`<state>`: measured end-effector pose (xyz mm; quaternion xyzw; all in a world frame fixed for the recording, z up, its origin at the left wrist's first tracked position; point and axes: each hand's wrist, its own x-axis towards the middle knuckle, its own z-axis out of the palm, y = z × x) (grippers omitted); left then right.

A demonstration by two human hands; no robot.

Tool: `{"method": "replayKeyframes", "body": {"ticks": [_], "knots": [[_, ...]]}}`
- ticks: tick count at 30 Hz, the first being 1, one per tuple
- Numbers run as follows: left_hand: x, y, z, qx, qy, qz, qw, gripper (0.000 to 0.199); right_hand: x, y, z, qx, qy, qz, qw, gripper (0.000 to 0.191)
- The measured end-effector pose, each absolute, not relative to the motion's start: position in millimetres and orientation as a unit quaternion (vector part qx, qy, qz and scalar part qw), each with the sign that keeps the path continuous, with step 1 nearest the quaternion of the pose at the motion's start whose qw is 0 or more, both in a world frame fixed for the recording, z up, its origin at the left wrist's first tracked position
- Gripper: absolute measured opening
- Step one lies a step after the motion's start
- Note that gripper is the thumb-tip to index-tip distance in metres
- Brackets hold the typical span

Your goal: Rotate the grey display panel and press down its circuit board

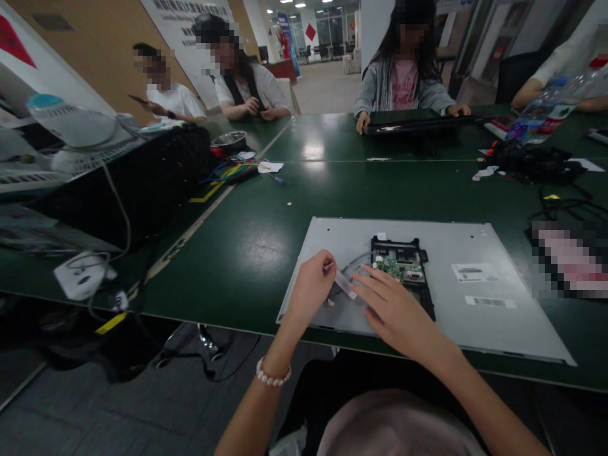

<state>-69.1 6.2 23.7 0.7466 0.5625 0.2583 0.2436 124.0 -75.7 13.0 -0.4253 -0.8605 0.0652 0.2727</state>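
Observation:
A flat grey display panel (456, 244) lies back side up at the table's near edge. On it sits a black plastic bracket (429, 297) around a green circuit board (393, 266), with a grey cable (357, 258) running off to the left. My left hand (312, 284) pinches one end of a translucent strip of tape (344, 282) above the panel's left part. Beside the strip's other end, my right hand (394, 310) has its fingers stretched out and apart. Whether its fingertips touch the tape, I cannot tell. Two white labels (472, 272) are stuck on the panel's right side.
Across the green table (237, 253), a person holds a dark flat panel (418, 126). Bottles (536, 114) and black cables (532, 161) are at the right. A fan (76, 123), black box (128, 183), metal bowl (230, 140) and coloured wires (232, 171) stand left.

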Motion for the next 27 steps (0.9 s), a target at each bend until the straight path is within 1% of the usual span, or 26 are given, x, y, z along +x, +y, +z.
{"method": "replayKeyframes", "body": {"ticks": [4, 7, 11, 14, 16, 21, 23, 27], "knots": [[-67.4, -0.9, 25.6, 0.748, 0.56, 0.258, 0.247, 0.009, 114.7, -70.8, 15.5, -0.421, -0.871, 0.03, 0.253, 0.038], [-66.8, -4.5, 25.4, 0.744, 0.56, 0.286, 0.226, 0.011, 112.8, -66.1, 15.2, -0.418, -0.871, 0.011, 0.259, 0.026], [-65.4, -15.3, 22.8, 0.743, 0.551, 0.357, 0.133, 0.029, 114.2, -61.1, 8.9, -0.417, -0.867, 0.003, 0.272, 0.016], [-62.8, -28.5, 21.7, 0.753, 0.534, 0.38, 0.051, 0.027, 115.1, -60.4, 5.6, -0.416, -0.862, -0.001, 0.289, 0.016], [-60.8, -35.9, 19.4, 0.776, 0.51, 0.37, 0.021, 0.024, 115.7, -61.3, 5.5, -0.415, -0.86, 0.003, 0.298, 0.018], [-56.5, -40.6, 5.2, 0.809, 0.487, 0.328, 0.02, 0.029, 118.7, -61.3, 5.5, -0.415, -0.864, 0.012, 0.284, 0.031], [-55.1, -39.7, 0.1, 0.809, 0.496, 0.313, 0.031, 0.031, 120.0, -58.9, 4.0, -0.417, -0.866, 0.004, 0.277, 0.03], [-53.3, -39.7, -4.1, 0.813, 0.512, 0.272, 0.061, 0.032, 121.2, -54.5, 0.9, -0.42, -0.865, -0.002, 0.273, 0.023]]}}
